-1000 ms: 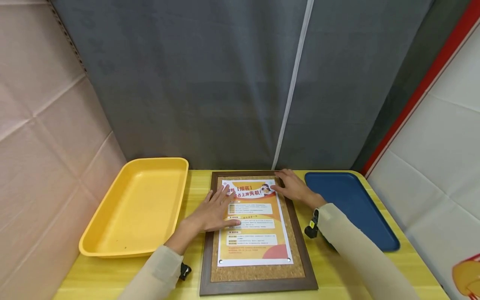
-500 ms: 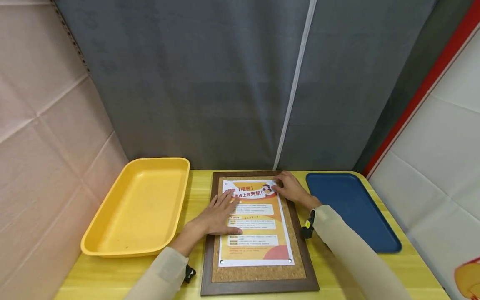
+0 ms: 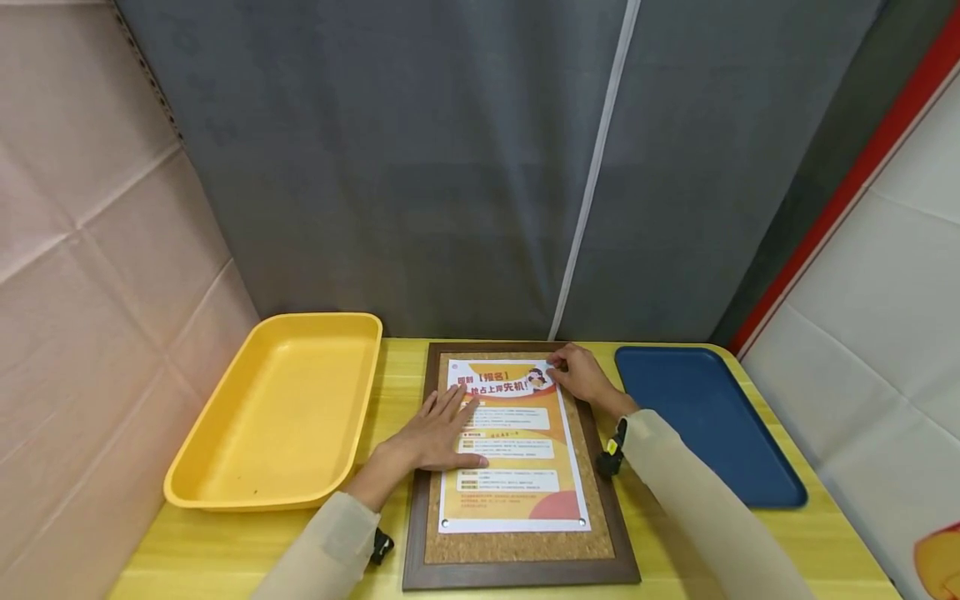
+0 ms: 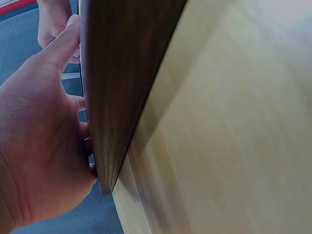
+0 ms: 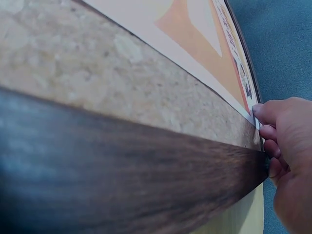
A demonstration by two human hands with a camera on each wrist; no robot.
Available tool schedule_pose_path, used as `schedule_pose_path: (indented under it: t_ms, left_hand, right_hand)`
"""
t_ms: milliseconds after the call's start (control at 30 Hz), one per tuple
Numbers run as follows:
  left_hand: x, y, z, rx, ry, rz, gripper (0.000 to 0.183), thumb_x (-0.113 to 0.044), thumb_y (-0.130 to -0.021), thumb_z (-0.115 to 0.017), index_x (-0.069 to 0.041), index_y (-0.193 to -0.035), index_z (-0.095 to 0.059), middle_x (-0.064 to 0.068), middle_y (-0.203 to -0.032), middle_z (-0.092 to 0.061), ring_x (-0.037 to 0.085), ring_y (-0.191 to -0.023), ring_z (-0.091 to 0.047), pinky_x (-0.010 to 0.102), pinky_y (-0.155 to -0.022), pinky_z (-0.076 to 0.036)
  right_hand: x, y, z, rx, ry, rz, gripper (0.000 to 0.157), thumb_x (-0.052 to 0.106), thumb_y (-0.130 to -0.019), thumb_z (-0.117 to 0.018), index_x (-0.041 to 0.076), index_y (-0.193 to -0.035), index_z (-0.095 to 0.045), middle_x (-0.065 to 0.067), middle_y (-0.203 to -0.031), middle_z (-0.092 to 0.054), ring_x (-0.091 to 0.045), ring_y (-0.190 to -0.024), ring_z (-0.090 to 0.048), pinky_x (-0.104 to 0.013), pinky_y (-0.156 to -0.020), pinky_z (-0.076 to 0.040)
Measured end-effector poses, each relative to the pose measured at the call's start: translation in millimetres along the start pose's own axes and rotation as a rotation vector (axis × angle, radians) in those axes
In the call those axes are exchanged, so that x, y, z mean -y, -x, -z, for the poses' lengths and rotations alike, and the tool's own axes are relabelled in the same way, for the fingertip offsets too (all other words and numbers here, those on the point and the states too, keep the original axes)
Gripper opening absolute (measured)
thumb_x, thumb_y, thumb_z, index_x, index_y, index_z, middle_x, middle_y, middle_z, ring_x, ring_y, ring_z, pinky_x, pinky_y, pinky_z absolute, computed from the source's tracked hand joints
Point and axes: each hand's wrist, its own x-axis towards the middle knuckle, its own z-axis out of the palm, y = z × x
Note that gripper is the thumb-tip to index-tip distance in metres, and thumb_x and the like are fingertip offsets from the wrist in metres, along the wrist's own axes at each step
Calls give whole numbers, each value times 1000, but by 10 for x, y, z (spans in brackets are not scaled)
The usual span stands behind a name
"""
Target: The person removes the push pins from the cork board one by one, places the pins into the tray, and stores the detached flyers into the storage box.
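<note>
Touching poster (image 3: 517, 448), L fingers (image 3: 448, 405) spread, R fingers (image 5: 270, 146) curled @ corner (image 5: 249, 116), hold unclear, yellow tray (image 3: 277, 408) apart

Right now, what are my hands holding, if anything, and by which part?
Your left hand rests spread on the poster, gripping nothing. Your right hand is curled at the poster's top right corner; whether it pinches anything there can't be told.

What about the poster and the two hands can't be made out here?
Head view: part of the poster, covered by the left hand.
Head view: the poster's small print, too small to read.
Right wrist view: whether the right hand pinches anything small; its own fingers hide that.
</note>
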Motion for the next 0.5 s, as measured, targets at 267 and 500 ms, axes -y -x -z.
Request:
schedule_pose_path:
  t_ms: [267,500]
  left_hand:
    - [32,-13,-67,7,0,3,112,-80,-94,-53,-11,-172,-10,19,-177,3,34,-165,1,55,-131,1]
    - [0,-1,-34,20,-24,13,111,-79,-95,-54,-11,-172,-11,19,-178,0,35,-165,-1,56,-131,0]
  right_hand:
    - [26,-19,-15,1,-30,-55,12,5,-96,-75,-2,-105,-78,-11,-93,-67,-22,-84,-60,-36,-78,-52]
    - [48,-67,-3,46,-46,-131,12,3,-97,-72,-3,-105,-76,-13,-94,-68,-23,-84,-61,-35,-78,-52]
